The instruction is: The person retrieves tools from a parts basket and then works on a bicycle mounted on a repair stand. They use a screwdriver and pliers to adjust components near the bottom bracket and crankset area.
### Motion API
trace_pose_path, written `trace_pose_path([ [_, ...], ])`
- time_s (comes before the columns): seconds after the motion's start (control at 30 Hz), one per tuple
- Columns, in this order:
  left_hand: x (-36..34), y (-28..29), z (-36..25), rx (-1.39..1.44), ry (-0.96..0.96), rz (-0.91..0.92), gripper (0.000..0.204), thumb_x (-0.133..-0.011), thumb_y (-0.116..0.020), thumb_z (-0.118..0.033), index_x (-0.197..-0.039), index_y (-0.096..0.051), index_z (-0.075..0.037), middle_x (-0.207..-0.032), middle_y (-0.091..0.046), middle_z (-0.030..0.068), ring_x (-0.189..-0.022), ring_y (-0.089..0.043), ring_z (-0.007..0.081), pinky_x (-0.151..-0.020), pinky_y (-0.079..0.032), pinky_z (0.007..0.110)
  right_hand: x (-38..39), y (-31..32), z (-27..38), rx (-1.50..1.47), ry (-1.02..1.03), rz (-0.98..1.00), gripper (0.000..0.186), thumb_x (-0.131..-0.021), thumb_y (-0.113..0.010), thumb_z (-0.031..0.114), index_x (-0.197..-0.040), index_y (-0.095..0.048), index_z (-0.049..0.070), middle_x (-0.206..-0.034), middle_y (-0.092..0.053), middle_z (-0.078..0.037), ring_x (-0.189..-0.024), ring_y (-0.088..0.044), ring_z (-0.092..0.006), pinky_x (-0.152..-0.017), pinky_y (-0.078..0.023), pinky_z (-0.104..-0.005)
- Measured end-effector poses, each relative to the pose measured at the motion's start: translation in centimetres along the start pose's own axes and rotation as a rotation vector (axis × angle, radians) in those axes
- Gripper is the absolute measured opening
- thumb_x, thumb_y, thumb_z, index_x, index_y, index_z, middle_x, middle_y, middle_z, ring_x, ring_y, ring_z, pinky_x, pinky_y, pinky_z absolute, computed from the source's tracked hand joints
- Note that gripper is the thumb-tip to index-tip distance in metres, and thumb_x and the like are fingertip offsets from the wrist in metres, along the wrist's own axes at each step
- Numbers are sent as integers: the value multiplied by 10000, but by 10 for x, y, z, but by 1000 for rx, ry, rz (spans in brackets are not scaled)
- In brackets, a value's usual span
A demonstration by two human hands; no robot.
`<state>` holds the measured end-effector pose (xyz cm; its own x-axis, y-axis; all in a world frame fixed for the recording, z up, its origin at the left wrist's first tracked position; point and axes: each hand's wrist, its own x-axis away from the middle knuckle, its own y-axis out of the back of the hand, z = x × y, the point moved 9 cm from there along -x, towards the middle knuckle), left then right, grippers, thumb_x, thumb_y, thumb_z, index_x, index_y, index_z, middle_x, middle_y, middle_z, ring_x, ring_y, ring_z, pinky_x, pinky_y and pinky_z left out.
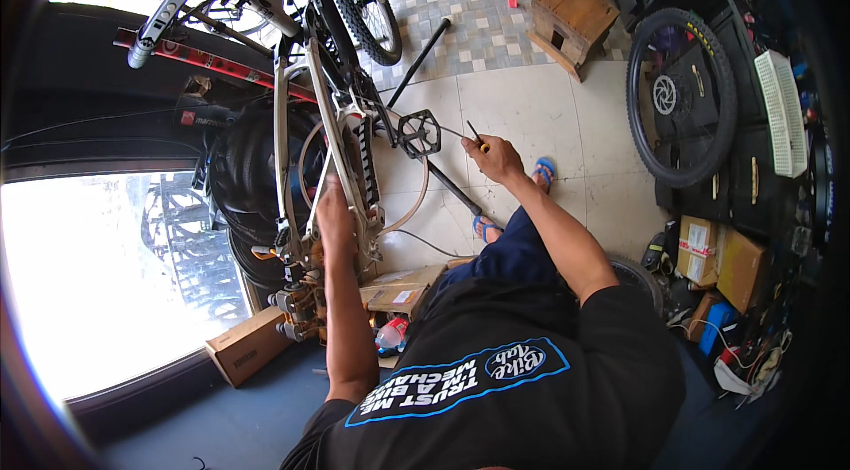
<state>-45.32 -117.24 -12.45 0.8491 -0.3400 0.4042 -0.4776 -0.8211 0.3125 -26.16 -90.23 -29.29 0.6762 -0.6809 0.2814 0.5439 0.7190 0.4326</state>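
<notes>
A white bicycle frame (pixel 329 107) hangs in front of me, its front wheel (pixel 361 5) at the far end. My left hand (pixel 336 215) is at the frame's near end, against the tubes; its fingertips are hidden or blurred there. To the right of the black pedal (pixel 419 134), my right hand (pixel 496 159) is closed around a small tool (pixel 483 147) with a thin dark shaft and a yellow-orange part. A thin cable (pixel 450 130) runs from the frame toward the fingers of that hand. A pale loop of cable or housing (pixel 423 191) hangs below the pedal.
A dark stand leg (pixel 453 190) slants across the tiled floor near my feet. Tires (pixel 243 169) stack left of the frame. At right are a wheel with a disc rotor (pixel 664 96), a wooden stool (pixel 574 14) and cardboard boxes (pixel 698 250). A flattened carton (pixel 398 291) lies below.
</notes>
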Motion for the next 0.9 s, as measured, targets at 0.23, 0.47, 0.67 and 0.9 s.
trace_pose_path([
  [0.23,-137,-9,-21,369,-55,129,482,-1140,-429,-340,-1437,-539,22,-1308,-672,155,-1181,-674,278,-1006,-560,434,-23,-7,14,125,41,306,643,-974,-566,674,-945,-749,58,-817,-729,-209,-799,-716,-404,-714,-532,-478],
  [0.47,-217,-35,-37,649,74,275,429,-1050,-597,-138,-1446,-518,7,-1356,-652,160,-1278,-638,319,-1072,-545,499,-49,-27,23,124,114,567,640,-947,-583,693,-1062,-773,92,-894,-759,-194,-903,-729,-416,-817,-566,-470],
  [0.67,-250,-42,-54,749,76,474,247,-1026,-638,-162,-1253,-639,-65,-1107,-666,67,-1065,-671,247,-1059,-542,542,-55,-47,43,249,246,803,716,-933,-527,753,-1166,-757,116,-979,-771,-164,-963,-724,-405,-860,-561,-492],
  [0.9,-262,-54,-50,880,189,434,179,-1041,-653,-227,-1120,-625,-68,-923,-609,47,-818,-610,196,-877,-599,434,-78,-29,46,250,202,841,663,-953,-532,712,-1074,-751,98,-874,-754,-174,-917,-723,-413,-822,-552,-510],
])
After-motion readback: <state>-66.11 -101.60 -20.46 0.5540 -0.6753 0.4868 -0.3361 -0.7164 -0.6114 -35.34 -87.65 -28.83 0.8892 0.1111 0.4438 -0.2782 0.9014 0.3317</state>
